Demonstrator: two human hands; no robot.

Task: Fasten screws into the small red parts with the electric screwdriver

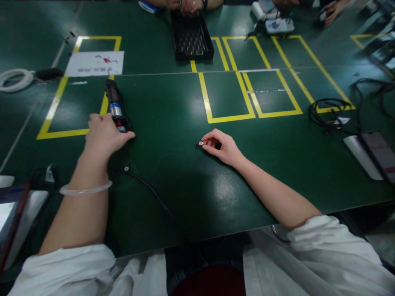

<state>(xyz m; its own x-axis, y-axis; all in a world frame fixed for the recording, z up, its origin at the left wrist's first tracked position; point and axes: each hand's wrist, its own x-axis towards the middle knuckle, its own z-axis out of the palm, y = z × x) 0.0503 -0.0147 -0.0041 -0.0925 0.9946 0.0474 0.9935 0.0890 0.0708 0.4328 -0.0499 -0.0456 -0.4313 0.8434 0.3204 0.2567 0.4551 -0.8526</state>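
Observation:
On the left, my left hand is at the near end of an electric screwdriver lying on the green table. Its thumb is stretched out to the right and the fingers curve to the left, apart from the thumb; whether they touch the tool is hard to see. A black cord runs from the tool toward the table's near edge. Mid-table, my right hand pinches a small red and white part between thumb and fingertips, low over the surface. The fingers hide some of this part.
Yellow tape outlines mark the table. A black tray stands at the far side, by another person's hands. A printed white sheet lies far left. Coiled black cable and a phone are on the right.

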